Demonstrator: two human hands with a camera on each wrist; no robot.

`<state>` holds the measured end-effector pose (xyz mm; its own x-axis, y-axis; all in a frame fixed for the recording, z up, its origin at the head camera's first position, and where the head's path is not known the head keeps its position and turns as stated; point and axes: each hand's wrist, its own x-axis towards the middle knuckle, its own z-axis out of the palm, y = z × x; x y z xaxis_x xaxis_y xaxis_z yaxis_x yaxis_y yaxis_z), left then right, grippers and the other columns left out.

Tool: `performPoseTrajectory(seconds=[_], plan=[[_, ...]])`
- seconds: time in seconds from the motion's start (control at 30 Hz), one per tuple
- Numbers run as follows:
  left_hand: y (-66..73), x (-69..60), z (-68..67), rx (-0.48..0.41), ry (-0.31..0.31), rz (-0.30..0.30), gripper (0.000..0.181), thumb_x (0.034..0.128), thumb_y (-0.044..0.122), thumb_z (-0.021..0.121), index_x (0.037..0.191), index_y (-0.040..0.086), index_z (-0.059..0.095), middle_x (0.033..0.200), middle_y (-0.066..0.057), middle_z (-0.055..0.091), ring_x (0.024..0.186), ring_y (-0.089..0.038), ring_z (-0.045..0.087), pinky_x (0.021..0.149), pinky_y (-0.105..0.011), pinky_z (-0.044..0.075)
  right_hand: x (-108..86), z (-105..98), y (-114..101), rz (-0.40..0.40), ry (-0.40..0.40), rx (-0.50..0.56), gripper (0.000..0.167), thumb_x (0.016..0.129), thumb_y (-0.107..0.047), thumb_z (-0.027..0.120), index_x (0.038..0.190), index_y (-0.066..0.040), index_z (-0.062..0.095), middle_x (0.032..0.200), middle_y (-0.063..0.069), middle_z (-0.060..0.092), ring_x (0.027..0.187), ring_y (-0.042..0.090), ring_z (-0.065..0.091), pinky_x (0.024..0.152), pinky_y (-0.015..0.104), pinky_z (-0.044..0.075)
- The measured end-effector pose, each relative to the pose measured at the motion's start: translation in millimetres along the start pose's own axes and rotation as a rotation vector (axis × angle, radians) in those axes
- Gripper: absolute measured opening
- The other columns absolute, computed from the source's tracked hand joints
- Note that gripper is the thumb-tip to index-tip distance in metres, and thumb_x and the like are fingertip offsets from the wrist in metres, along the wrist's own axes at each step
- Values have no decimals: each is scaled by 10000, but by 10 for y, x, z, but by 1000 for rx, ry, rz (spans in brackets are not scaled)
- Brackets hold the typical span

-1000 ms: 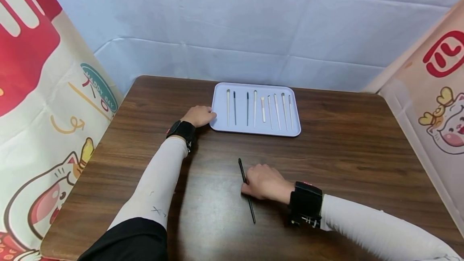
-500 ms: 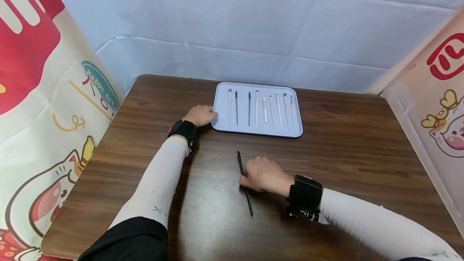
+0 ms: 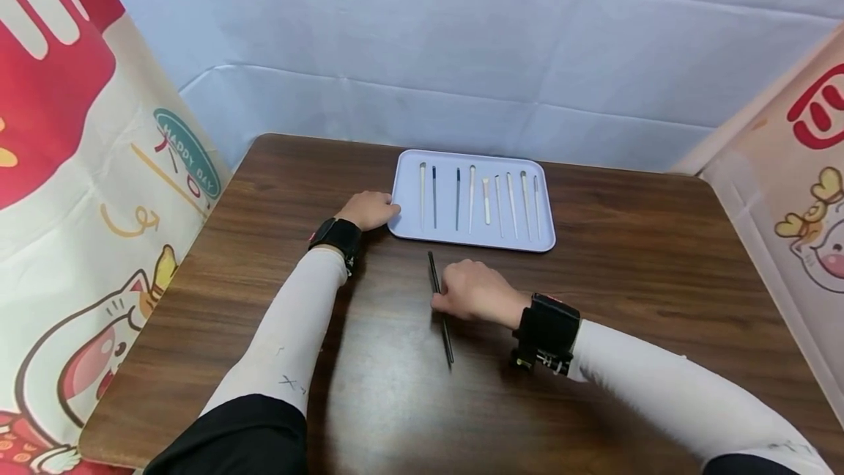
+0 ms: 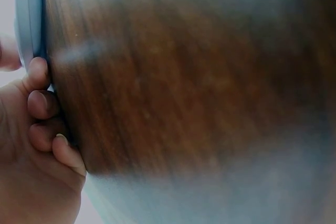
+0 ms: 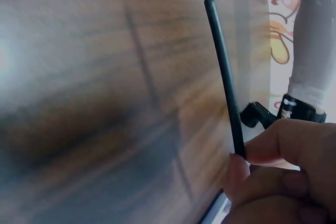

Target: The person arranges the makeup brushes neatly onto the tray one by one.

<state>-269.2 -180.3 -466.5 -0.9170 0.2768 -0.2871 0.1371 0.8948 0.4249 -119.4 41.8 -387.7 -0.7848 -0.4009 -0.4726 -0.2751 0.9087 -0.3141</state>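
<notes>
A thin black makeup brush (image 3: 446, 336) is pinched between the thumb and fingers of my right hand (image 3: 476, 290), in front of the tray. Its handle (image 5: 226, 77) stands off the table in the right wrist view; its other end is hidden there by the hand. My left hand (image 3: 367, 210) grips the left front corner of a pale lavender tray (image 3: 404, 229), thumb on the inner side of the rim and the other fingers curled outside and below. Several slim makeup brushes, such as a short white one (image 3: 486, 204) and a dark one (image 3: 458, 200), lie side by side in the tray.
The tray rests near the back edge of a brown wood-grain table (image 3: 633, 262). A pale cloth (image 3: 422, 42) hangs behind it. Printed cartoon cloths stand at the left (image 3: 99, 262) and right (image 3: 791, 167) sides.
My right hand has moved forward toward the tray with the black makeup brush. The left hand keeps its hold on the tray corner. The head view has shifted slightly.
</notes>
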Motion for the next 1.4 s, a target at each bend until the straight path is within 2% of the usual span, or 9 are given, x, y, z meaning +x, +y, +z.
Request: performPoseTrajectory(seconds=[0.2,0.43,0.57,0.73,0.87,1.1,1.4], plan=[[32,-16,-29,6,-5,-7,457,1039,374,405,1303,70,622,1181,-113,629,1013,-266,542,935,-415,417,115,-160,-6,-13,-32,17,481,1000,-309,601,548,-175,506,520,-41,417,476,123,382,504,278,338],[40,-36,-37,13,-2,15,438,1038,368,398,1239,58,633,1172,-144,634,1011,-276,550,947,-424,418,263,-318,-3,-13,-55,64,458,1005,-305,594,575,-175,509,535,-46,408,492,123,367,519,284,344],[31,-25,-33,17,5,9,494,1037,369,400,1370,59,593,1346,-134,608,1151,-282,563,1041,-436,411,368,-382,4,-19,-56,58,434,1002,-300,584,590,-177,524,551,-47,409,515,127,374,549,291,353],[2,22,-9,12,-9,-7,559,1042,390,392,1489,73,502,1480,-126,532,1315,-293,514,1118,-443,372,501,-451,21,-19,-45,45,404,994,-314,585,617,-175,538,578,-46,411,545,136,386,579,304,362],[-19,52,10,9,-8,-11,560,1039,399,400,1484,78,512,1468,-121,544,1295,-288,527,1106,-441,386,623,-513,23,-22,-37,41,397,997,-315,581,632,-168,528,589,-43,407,550,137,385,580,309,361],[4,44,-6,7,1,-23,532,1033,388,424,1435,67,560,1405,-125,588,1203,-284,559,1072,-442,410,814,-612,31,-28,-34,39,471,1001,-299,558,564,-184,422,536,-51,320,496,128,309,560,309,322],[-6,28,-5,1,-9,-29,544,1044,394,414,1462,68,534,1438,-120,564,1236,-271,545,1088,-437,403,1017,-741,11,-6,-62,23,475,1003,-268,533,560,-180,385,544,-46,293,514,136,281,587,319,306]])
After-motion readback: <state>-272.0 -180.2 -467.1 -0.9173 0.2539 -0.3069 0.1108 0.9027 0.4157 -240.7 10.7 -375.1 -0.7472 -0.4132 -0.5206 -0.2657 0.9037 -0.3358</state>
